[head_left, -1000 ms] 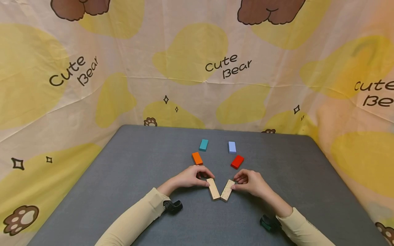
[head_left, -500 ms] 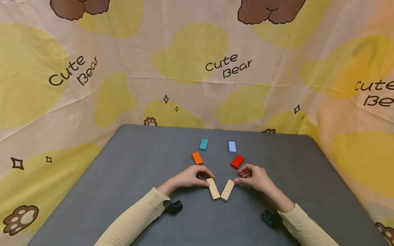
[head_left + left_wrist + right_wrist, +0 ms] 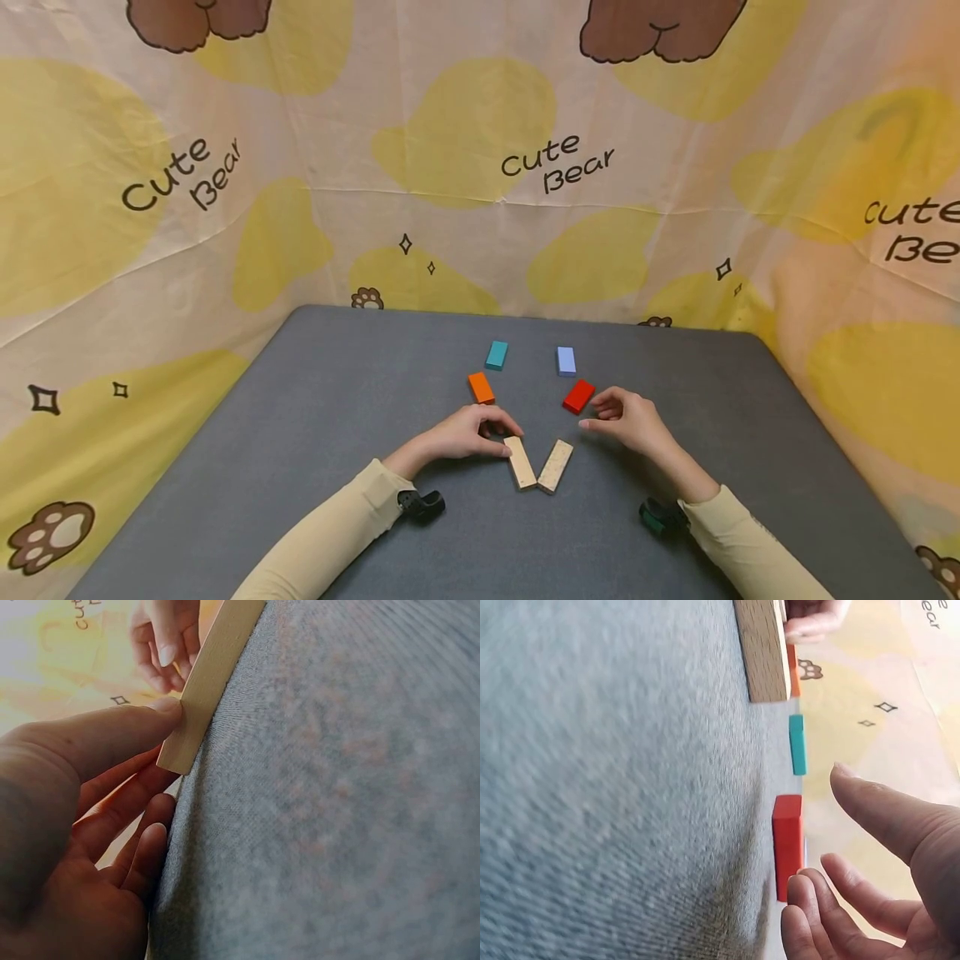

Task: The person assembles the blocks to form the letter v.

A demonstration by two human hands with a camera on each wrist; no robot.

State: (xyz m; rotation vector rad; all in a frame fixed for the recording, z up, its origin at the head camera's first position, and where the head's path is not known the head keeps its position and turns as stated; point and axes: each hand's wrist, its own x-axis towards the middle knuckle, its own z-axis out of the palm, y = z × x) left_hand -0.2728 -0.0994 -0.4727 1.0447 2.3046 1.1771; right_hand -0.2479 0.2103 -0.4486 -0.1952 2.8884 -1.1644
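- At the middle of the near part of the table, the left hand [image 3: 467, 432] pinches the far end of the left wooden block [image 3: 522, 468] between thumb and fingers.
- Just right of the red block [image 3: 578, 397], the right hand [image 3: 633, 423] holds nothing, its thumb and fingers apart; whether a fingertip touches that block, I cannot tell.
- The right wooden block [image 3: 555, 467] lies untouched between the hands, forming a V with its twin, near ends meeting or almost so.
- Just beyond the left hand's knuckles lies the orange block [image 3: 482, 388], level with the red one.
- Farther off lie the teal block [image 3: 496, 356] and the periwinkle block [image 3: 566, 362], well apart.
- Cream sleeves [image 3: 330, 533] cover both forearms, with a dark device [image 3: 422, 506] under each wrist.
- Under everything spreads the grey table [image 3: 360, 375]; behind hangs a "Cute Bear" cloth [image 3: 465, 125].
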